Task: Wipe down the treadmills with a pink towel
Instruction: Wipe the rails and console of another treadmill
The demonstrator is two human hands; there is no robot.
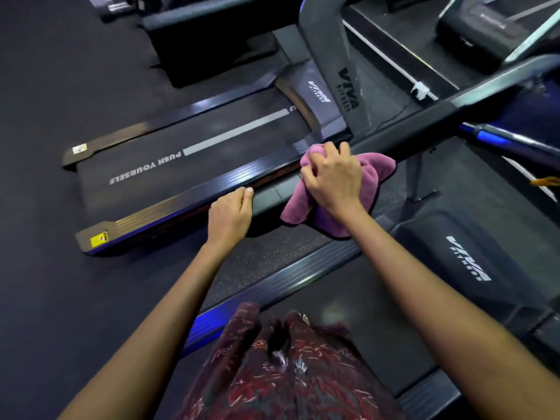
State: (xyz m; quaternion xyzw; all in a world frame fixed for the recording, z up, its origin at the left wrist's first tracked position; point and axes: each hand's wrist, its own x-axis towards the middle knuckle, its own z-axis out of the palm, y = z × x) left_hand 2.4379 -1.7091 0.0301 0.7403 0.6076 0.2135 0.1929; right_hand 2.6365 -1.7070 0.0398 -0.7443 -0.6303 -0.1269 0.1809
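Note:
A pink towel (pixel 374 174) lies bunched over the handrail (pixel 424 122) of the treadmill I stand on. My right hand (pixel 333 177) grips the towel from above, fingers curled into the cloth. My left hand (pixel 231 216) holds the same dark rail a little nearer its end, fingers wrapped over its far edge. Beyond the rail lies a neighbouring treadmill (pixel 169 168) with a black belt printed "PUSH YOURSELF" and a grey stripe.
My feet and patterned dark-red clothing (pixel 288 365) are on the belt of the near treadmill, whose motor cover (pixel 466 256) is at the right. More machines (pixel 472 31) stand at the top. Dark rubber floor (pixel 45 86) spreads to the left.

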